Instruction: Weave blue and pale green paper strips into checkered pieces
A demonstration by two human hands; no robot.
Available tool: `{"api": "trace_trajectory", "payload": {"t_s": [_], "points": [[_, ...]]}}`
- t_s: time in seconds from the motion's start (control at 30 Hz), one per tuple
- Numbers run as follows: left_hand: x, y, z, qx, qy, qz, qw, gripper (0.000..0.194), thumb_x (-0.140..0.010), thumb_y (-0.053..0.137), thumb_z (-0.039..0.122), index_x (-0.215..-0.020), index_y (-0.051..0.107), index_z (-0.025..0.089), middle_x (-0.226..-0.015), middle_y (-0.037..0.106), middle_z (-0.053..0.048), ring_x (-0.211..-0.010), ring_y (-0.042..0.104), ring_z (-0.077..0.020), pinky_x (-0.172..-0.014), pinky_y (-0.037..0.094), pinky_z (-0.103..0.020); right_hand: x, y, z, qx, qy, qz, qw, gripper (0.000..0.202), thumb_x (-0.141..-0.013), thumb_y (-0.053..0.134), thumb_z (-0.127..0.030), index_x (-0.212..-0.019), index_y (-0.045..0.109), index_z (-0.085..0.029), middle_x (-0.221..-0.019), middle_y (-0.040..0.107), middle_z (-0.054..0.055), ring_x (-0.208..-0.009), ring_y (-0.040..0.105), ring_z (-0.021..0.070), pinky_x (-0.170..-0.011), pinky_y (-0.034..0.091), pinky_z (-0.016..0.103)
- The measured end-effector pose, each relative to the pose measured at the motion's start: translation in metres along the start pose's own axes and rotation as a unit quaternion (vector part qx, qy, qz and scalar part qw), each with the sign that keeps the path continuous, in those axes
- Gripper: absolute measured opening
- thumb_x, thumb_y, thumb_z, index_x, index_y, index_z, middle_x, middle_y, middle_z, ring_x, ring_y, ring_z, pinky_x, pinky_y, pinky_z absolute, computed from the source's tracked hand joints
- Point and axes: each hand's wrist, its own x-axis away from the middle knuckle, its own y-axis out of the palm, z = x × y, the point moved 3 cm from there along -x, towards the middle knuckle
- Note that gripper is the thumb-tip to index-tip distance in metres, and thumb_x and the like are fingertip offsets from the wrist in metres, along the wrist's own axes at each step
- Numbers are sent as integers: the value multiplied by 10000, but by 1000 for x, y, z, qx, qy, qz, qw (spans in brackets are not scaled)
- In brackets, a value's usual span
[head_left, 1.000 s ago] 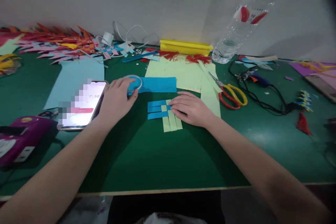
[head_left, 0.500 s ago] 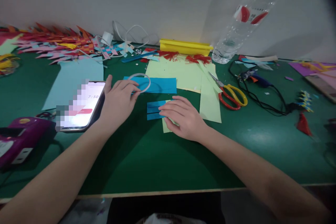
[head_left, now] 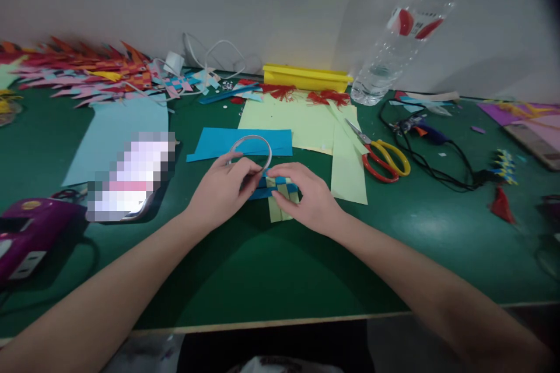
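My left hand (head_left: 223, 189) is closed on a thin, ring-shaped roll of tape (head_left: 268, 148), which stands up above its fingertips. Under and between the two hands lies a small piece of woven paper strips (head_left: 280, 213), blue crossing pale green. My right hand (head_left: 310, 195) has its fingers and thumb closed over this piece, near the left fingertips. The fingers hide part of the weave. Just behind the hands lies a blue sheet of paper (head_left: 245, 139), with pale green paper (head_left: 280, 113) beyond it.
Red-and-yellow-handled scissors (head_left: 387, 160) lie to the right, before a leaning plastic bottle (head_left: 380, 76). At left are a phone (head_left: 131, 180) on light blue paper (head_left: 118, 122) and a purple device (head_left: 39, 233). A black cord (head_left: 420, 157) and a yellow folded paper piece (head_left: 306, 77) lie farther back.
My left hand has moved right and down with the tape roll, from over the blue sheet to the woven strips. My right hand stays at the strips, with slightly shifted fingers.
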Motion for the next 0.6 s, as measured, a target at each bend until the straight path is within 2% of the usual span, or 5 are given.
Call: {"api": "trace_trajectory", "payload": {"t_s": [0.07,0.13,0.27,0.43,0.6], "points": [[1,0,4,-1,25,-11,1000,103,-908,444,249,-926,532,200,-834,673,-39,-819,631,-204,-799,491,-367,0,1,2,-24,28,3,999,199,-850,544,-205,-1048,534,-228,-1048,628,49,-1006,589,177,-849,521,350],[2,1,8,-6,50,-13,999,123,-912,444,264,-904,543,192,-816,675,-48,-776,629,-203,-709,490,-335,0,2,4,-39,58,2,998,134,-833,573,-210,-959,535,-231,-949,624,20,-896,601,154,-775,528,311],[3,2,15,-21,72,-1,997,168,-938,424,279,-904,561,188,-807,692,-46,-715,640,-193,-654,470,-316,1,1,6,-45,90,12,995,78,-812,601,-218,-826,525,-223,-819,602,-15,-762,582,119,-685,512,256],[2,2,17,-33,88,3,996,162,-936,458,286,-901,572,177,-770,681,-42,-680,633,-188,-621,450,-301,0,0,9,-31,85,18,996,121,-809,562,-161,-916,570,-217,-820,606,-3,-761,582,120,-672,504,249],[4,3,16,-32,76,-4,997,185,-944,437,310,-897,569,188,-745,668,-30,-651,608,-175,-598,442,-288,0,-1,8,-11,41,33,999,169,-821,521,-156,-952,604,-224,-831,623,20,-789,597,143,-716,521,289]]}}
